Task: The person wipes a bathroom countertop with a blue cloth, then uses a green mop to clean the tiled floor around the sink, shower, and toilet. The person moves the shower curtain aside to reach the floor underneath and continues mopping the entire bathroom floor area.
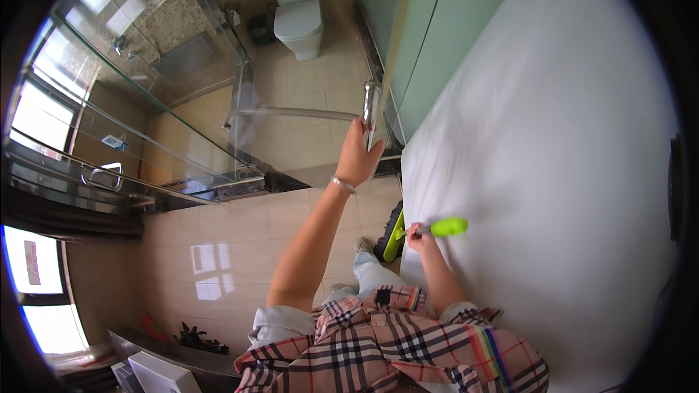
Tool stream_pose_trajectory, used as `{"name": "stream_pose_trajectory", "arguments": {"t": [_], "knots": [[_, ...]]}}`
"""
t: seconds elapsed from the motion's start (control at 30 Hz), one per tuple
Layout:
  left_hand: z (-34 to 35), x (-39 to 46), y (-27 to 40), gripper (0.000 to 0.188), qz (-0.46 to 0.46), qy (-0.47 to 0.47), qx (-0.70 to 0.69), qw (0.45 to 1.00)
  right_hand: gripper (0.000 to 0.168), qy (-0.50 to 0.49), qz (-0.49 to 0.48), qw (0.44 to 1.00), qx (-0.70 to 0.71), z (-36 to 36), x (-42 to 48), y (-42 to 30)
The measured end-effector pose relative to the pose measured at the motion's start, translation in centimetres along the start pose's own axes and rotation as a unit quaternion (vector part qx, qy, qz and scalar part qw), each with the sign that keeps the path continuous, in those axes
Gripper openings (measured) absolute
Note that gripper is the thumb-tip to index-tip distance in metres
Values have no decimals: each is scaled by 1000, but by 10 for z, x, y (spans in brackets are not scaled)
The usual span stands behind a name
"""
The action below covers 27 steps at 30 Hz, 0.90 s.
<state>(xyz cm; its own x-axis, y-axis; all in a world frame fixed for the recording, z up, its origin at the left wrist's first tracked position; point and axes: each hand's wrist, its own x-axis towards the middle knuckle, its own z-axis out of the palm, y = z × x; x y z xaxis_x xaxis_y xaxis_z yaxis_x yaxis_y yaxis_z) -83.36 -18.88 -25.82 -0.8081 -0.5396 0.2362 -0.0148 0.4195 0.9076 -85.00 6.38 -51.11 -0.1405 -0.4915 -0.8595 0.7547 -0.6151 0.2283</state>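
My left hand (359,154), with a bracelet at its wrist, reaches forward and grips the lower end of a shiny tubular metal door handle (371,99); some fingers are hidden behind it. Closer to my body, my right hand (419,236) is closed around the grey part of a broom's stick, whose bright green grip (449,226) sticks out to the right. The broom head (394,237), green with dark bristles, is low beside my feet, at the edge of a large white surface (546,174).
Ahead, a white toilet (298,24) stands beside a dark bin (260,30). A glass shower enclosure (180,120) rises at the left, a green panel (453,38) at the right. A dark raised sill (240,188) edges the tiled floor (240,240). White boxes (164,374) lie lower left.
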Motion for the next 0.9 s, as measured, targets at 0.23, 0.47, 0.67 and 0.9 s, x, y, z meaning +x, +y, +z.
{"name": "stream_pose_trajectory", "arguments": {"t": [0.23, 0.47, 0.67, 0.9], "knots": [[-51, -134, 39, 41, 2, 24, 59, 998, 13, -19, 4, 999, -32, 8, 5, 3], [-109, -241, 71, 67, -9, 145, 16, 989, 13, -17, 1, 997, -73, 18, 12, 7], [-172, -304, 68, 105, 32, 191, 100, 976, 14, -21, 22, 993, -110, 21, 9, 24], [-233, -344, 50, 97, -30, 322, 251, 913, 9, -3, -20, 997, -81, 6, 10, -8]]}}
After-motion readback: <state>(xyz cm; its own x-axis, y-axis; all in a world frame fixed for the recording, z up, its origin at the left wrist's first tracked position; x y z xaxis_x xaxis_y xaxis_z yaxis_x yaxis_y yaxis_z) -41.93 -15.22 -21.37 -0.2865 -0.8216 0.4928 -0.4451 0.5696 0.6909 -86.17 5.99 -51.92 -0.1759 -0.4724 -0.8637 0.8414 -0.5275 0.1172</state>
